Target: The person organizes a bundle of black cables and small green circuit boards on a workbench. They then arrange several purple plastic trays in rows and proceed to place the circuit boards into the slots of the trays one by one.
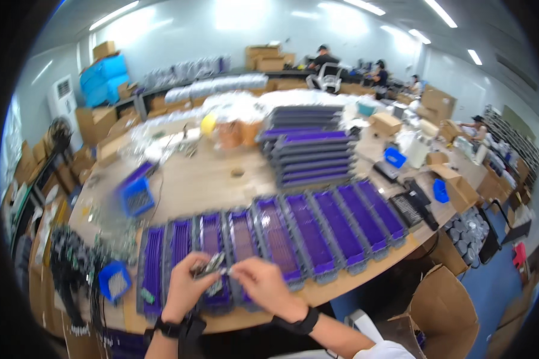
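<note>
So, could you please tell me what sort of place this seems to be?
Probably an assembly workshop: purple-and-grey trays lie in a row on a worktable, a blue bin of small pieces stands beside them, and another person sits farther back.

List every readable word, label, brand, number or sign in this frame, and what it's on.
None can be read anywhere in view.
Small part in the left hand: too small and blurred to show any text.
Row of purple trays: no lettering I can make out.
Open cardboard box, lower right: none legible.
White upright unit, back left: too small to read.
</note>
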A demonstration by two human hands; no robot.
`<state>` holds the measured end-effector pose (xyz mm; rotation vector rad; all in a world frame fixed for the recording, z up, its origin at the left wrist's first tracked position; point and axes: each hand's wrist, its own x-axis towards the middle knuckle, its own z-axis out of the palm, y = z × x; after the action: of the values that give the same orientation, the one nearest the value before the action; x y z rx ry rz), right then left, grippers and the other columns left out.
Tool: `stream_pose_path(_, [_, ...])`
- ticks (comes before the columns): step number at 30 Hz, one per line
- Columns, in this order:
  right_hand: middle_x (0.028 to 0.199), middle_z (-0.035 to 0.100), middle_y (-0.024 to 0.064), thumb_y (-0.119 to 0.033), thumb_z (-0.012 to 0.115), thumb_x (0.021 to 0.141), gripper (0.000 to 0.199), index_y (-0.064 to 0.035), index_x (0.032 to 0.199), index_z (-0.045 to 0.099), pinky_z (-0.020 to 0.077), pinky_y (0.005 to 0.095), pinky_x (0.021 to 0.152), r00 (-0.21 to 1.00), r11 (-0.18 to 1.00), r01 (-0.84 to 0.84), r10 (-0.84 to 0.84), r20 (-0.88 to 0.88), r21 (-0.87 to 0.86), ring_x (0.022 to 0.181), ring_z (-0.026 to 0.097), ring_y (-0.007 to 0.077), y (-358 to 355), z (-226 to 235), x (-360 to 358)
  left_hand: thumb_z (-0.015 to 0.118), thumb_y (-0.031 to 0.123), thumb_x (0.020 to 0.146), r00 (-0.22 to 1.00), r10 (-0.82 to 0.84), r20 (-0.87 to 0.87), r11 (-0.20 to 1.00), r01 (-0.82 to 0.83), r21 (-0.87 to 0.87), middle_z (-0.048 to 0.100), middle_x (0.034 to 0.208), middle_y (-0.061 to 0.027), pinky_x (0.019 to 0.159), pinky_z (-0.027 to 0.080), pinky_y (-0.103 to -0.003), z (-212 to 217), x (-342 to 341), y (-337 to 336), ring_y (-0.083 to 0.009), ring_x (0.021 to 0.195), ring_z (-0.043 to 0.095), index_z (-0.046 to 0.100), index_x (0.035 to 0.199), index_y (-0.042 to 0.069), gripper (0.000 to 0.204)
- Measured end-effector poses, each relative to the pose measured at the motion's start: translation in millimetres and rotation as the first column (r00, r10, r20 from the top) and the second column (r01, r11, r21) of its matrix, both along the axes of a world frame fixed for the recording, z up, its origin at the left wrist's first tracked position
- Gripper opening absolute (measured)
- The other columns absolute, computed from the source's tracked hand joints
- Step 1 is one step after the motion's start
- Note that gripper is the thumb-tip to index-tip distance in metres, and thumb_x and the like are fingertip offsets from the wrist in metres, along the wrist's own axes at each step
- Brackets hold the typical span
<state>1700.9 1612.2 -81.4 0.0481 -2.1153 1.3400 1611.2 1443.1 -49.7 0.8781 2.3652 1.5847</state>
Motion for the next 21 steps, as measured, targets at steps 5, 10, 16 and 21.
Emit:
stream_pose_path(5, [0.082,0.063,0.0090,-0.006,0.073,0.079,0.010,-0.0038,0.089,0.072,0.0475,0.0318,0.060,0.983,0.981,0.164,-0.171,0.065,0.106,0.067,0.061,0.0227,30.5,2.3,25.9,0.077,0.005,0.076,1.000,-0.009,0.029,1.000,0.010,-0.028,0.060,0.076,0.0022,0.061,0.043,-0.021,-6.8,4.3,17.2,-0.0041,0.070,0.054,0.060,0.100,0.005,0.029])
stream_pose_path(10, [0.077,0.062,0.0075,-0.012,0.074,0.078,0.010,-0.0076,0.088,0.073,0.0483,0.0362,0.062,0.971,0.956,0.161,-0.198,0.134,0.247,0.072,0.061,0.0254,39.9,-9.4,31.1,0.077,0.005,0.077,0.998,-0.009,0.057,0.998,0.013,-0.057,0.060,0.076,0.0027,0.062,0.043,-0.020,-1.9,10.8,25.9,-0.0026,0.071,0.054,0.060,0.102,0.005,0.029])
stream_pose_path(16, [0.082,0.063,0.0081,-0.014,0.072,0.081,0.020,-0.0080,0.101,0.071,0.0480,0.0363,0.060,0.977,0.965,0.124,-0.159,0.141,0.230,0.065,0.060,0.0256,41.0,-8.3,29.6,0.077,0.006,0.077,0.998,-0.042,0.051,0.994,0.047,-0.100,0.061,0.077,0.0022,0.063,0.043,-0.021,0.9,15.0,36.2,-0.0033,0.070,0.053,0.060,0.102,0.006,0.030])
stream_pose_path(21, [0.091,0.065,0.0078,-0.013,0.071,0.083,0.028,-0.0096,0.110,0.067,0.0472,0.0329,0.056,0.992,0.990,0.089,-0.098,0.084,0.105,0.060,0.059,0.0229,47.2,10.0,24.0,0.075,0.006,0.077,0.994,-0.102,0.039,0.983,0.107,-0.153,0.063,0.082,-0.0007,0.069,0.047,-0.025,4.9,21.5,46.6,-0.0074,0.074,0.056,0.063,0.100,0.004,0.027])
